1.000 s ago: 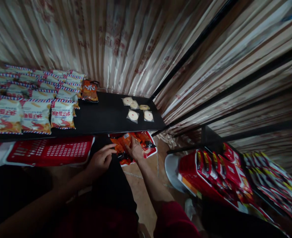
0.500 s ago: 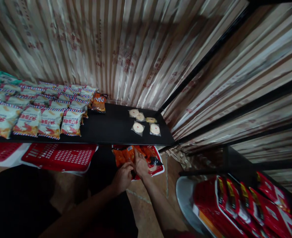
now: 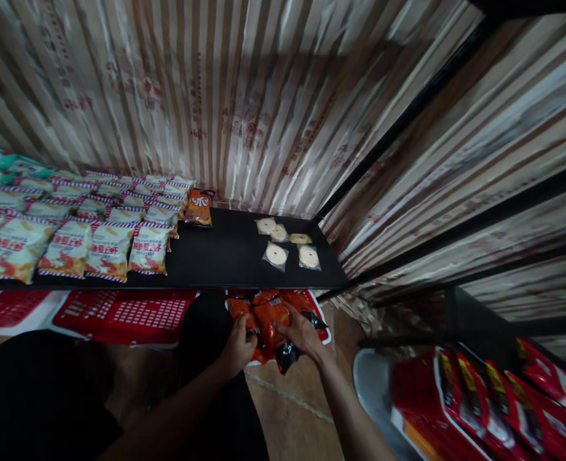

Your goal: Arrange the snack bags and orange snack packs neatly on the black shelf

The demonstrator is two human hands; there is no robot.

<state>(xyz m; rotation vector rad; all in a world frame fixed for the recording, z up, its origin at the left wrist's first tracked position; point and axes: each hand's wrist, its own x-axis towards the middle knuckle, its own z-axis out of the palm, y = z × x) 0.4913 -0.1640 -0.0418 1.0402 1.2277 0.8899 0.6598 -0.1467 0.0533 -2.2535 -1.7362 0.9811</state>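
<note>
Below the front edge of the black shelf [image 3: 230, 259], a red basket with a white rim [image 3: 328, 334] holds several orange snack bags. My right hand [image 3: 303, 331] grips the right side of an orange snack bag with a black end [image 3: 271, 318], its thumb lying on the front. My left hand [image 3: 239, 349] is closed at the edge of another orange snack bag [image 3: 239, 309], on the left of the basket. Its fingertips are partly hidden, and the shelf covers the back of the basket.
Rows of white snack bags [image 3: 105, 250] stand on the shelf's left, beside one upright orange bag [image 3: 199, 207]. Several flat round wrapped items [image 3: 276, 255] lie at right. Another red basket [image 3: 129, 317] sits below. Black frame bars and red packages [image 3: 537, 403] are at right.
My hands have moved apart, the right one shifting right and lower. The middle orange bag has come forward, its black end now over the basket's front. The view has shifted slightly.
</note>
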